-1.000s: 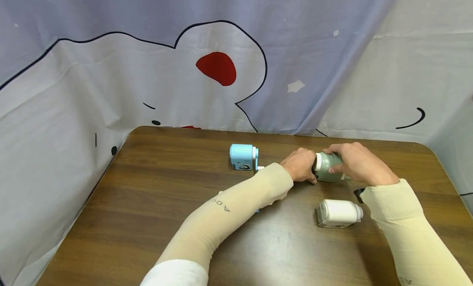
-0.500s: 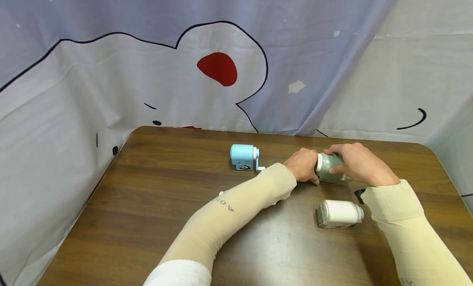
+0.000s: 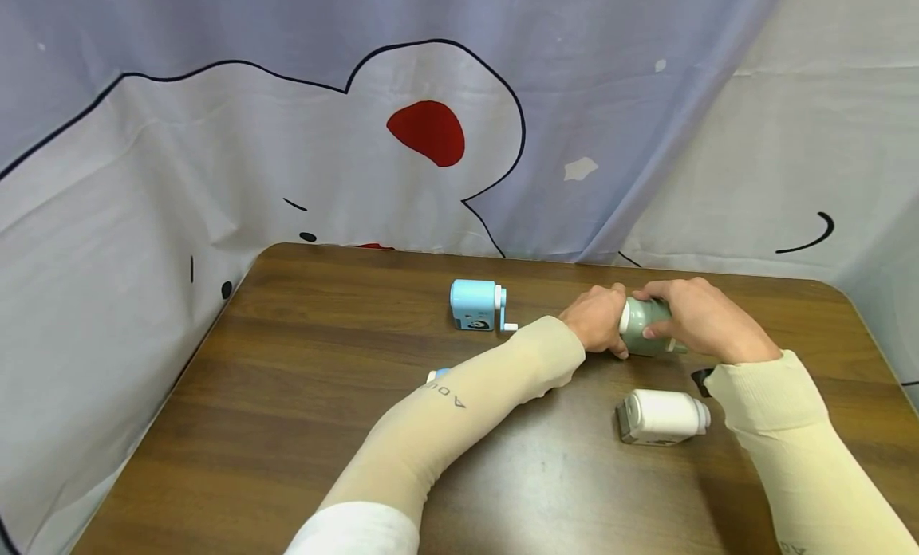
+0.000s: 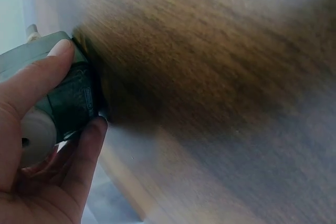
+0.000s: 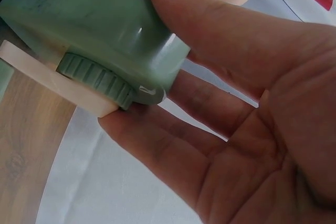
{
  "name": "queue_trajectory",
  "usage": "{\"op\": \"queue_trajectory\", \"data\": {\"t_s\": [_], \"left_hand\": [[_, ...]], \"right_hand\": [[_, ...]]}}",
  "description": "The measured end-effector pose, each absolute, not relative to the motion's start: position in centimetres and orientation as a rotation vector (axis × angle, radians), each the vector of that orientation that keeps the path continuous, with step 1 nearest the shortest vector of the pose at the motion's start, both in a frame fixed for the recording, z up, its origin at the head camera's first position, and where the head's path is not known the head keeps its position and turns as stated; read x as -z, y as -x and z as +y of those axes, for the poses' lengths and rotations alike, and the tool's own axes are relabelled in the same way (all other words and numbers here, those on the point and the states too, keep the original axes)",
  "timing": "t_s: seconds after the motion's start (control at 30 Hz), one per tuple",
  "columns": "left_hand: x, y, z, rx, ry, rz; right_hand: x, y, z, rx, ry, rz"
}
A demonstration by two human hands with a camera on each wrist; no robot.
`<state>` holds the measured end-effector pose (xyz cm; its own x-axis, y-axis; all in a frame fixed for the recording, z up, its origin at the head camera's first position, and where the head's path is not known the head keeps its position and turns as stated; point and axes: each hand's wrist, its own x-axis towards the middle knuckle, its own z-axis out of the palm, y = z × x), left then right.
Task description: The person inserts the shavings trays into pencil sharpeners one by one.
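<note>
A green crank pencil sharpener sits near the back right of the table, between my two hands. My left hand grips its white-fronted end; in the left wrist view, the thumb presses the green body and a finger lies along the opposite edge, beside the round white front with its dark hole. From the other end my right hand holds the body, thumb on the near side and fingers behind. A ribbed green knob and a pale crank arm show by the right fingertips.
A light blue crank sharpener with a panda print stands left of my left hand. A white sharpener lies nearer me, by the right sleeve. Another small blue-and-white thing is mostly hidden behind my left forearm. Curtains border the wooden table.
My left hand has slid slightly right, covering more of the green sharpener's white front. The right hand keeps its hold. The whole view has shifted a little.
</note>
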<state>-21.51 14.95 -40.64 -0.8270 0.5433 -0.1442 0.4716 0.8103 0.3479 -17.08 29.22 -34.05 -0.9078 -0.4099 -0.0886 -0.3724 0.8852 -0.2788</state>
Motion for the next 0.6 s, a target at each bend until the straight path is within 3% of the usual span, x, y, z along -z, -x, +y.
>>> {"op": "queue_trajectory", "data": {"t_s": [0.6], "left_hand": [[39.6, 22.0, 13.7, -0.359, -0.835, 2.707]], "right_hand": [[34.1, 17.2, 29.2, 0.393, 0.583, 2.893]]}}
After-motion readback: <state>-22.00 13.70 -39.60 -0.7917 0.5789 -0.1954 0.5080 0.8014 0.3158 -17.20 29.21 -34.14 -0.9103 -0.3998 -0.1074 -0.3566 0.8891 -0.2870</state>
